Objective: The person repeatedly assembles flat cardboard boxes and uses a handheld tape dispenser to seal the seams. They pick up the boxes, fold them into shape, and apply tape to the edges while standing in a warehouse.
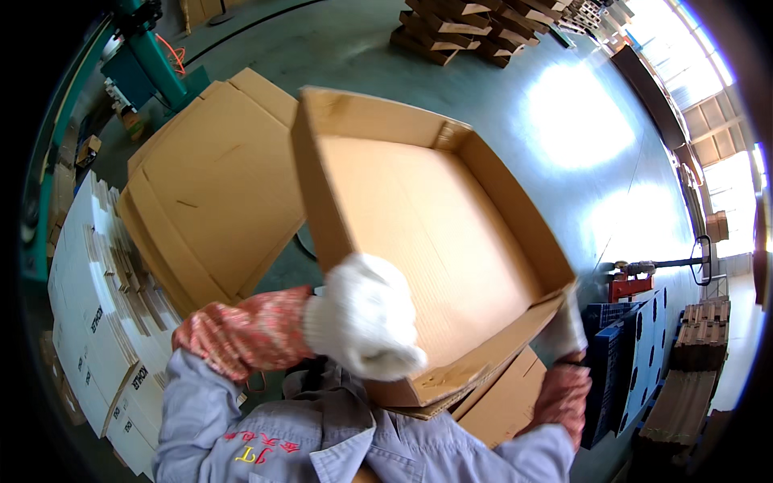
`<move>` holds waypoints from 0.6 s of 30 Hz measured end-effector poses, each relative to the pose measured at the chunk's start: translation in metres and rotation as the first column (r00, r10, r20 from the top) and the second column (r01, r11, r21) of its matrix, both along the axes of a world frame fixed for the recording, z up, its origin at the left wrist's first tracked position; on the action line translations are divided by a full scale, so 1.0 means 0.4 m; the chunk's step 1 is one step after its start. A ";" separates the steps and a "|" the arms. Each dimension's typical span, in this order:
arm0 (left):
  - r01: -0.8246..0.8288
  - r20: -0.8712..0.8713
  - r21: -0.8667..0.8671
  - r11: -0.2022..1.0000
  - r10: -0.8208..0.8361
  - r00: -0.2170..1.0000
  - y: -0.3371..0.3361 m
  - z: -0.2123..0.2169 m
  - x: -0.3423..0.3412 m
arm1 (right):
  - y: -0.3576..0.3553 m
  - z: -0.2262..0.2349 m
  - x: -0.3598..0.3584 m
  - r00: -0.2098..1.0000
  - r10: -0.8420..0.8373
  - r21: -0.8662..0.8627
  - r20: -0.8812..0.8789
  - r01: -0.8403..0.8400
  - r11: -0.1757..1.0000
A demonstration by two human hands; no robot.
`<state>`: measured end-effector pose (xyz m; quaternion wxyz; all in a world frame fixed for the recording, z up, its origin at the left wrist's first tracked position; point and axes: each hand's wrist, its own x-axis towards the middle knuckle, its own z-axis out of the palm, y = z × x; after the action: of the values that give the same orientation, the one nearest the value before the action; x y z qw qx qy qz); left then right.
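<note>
Just before the torso: open cardboard box, shallow, tilted, inside facing up, its near edge close to the grey jacket.
Left hand: white-gloved left hand lies at the box's near-left corner; fingers look curled, part bent toward the inside; how tightly they grip, can't tell.
Right hand: gloved right hand is at the outside of the near-right corner; blurred, fingers mostly hidden, so opening and grip can't be told.
Box handling: probably light for its width; walls stiffish, broad base likely to flex; smooth board may slip a bit under gloves; creases and corners could crush or tear.
Where to hold: best by side walls near the corners, both hands, evenly; the near wall alone looks likelier to bend.
Under the near edge: brown cardboard, partly covered by the box; could catch it if lowered.
Left side: flat cardboard sheets reach behind the box's left wall, blocking that side; stacked white cartons crowd the left forearm.
Right side: blue pallets near the right forearm, red pallet truck past them, cardboard stacks further right.
Far: green machine post upper left; brown stacked pieces on the floor, well apart.
</note>
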<state>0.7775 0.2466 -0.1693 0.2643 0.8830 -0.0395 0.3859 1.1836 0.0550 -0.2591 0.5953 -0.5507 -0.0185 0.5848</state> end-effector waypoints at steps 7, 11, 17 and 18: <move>0.201 -0.048 -0.047 0.978 -0.203 0.978 0.176 -0.424 0.404 | -0.155 -0.502 0.020 0.853 -0.485 -0.364 -0.192 0.397 0.842; 0.261 -0.538 0.074 0.962 -0.182 0.823 0.270 -0.673 0.438 | -0.102 -0.753 0.065 0.726 -0.687 -0.325 0.023 0.656 0.682; -0.052 -0.467 -0.063 0.997 0.017 0.884 0.281 -1.005 0.423 | -0.041 -1.103 0.264 0.800 -0.568 -0.321 0.191 0.598 0.734; -0.121 -0.471 -0.119 0.985 0.051 0.881 0.262 -1.046 0.397 | -0.015 -1.121 0.301 0.833 -0.447 -0.444 0.327 0.553 0.705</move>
<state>0.9363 0.3514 -0.5878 0.3120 0.9291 0.0926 0.1756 1.3041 0.0490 -0.7073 0.5547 -0.7292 0.2331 0.3259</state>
